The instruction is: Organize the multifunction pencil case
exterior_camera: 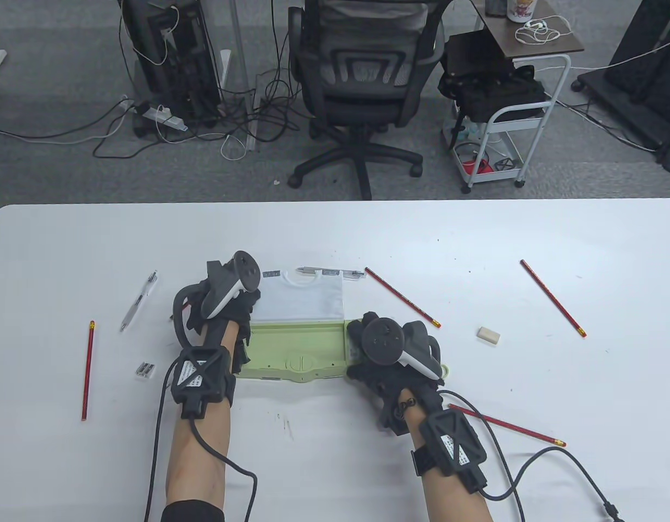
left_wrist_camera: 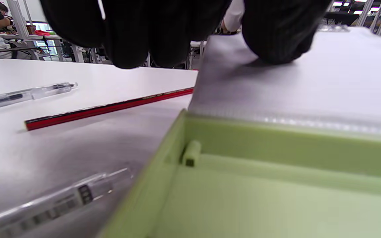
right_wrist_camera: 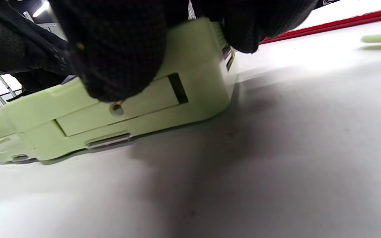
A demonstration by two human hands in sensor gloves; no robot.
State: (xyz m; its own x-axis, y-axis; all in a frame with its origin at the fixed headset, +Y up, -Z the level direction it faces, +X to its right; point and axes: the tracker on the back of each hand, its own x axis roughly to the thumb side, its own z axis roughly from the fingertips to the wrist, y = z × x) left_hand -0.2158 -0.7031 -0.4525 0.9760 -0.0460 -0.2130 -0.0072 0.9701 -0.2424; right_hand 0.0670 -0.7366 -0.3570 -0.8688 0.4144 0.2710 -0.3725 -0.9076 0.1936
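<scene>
The green pencil case (exterior_camera: 297,350) lies open at the table's middle, its white lid (exterior_camera: 305,299) folded back flat. My left hand (exterior_camera: 242,312) holds the case's left end. In the left wrist view one finger (left_wrist_camera: 276,43) presses on the lid (left_wrist_camera: 309,86) above the empty green tray (left_wrist_camera: 260,188). My right hand (exterior_camera: 367,345) grips the case's right end. In the right wrist view its fingers (right_wrist_camera: 117,56) clasp the case's outer wall (right_wrist_camera: 144,109). Red pencils lie at the left (exterior_camera: 88,370), beside the lid (exterior_camera: 403,297), at the far right (exterior_camera: 552,298) and by my right wrist (exterior_camera: 509,426).
A clear pen (exterior_camera: 139,300) and a small sharpener (exterior_camera: 146,371) lie at the left. Another clear pen (exterior_camera: 329,271) lies behind the lid. A white eraser (exterior_camera: 488,335) lies to the right of the case. Glove cables trail off the table's front edge.
</scene>
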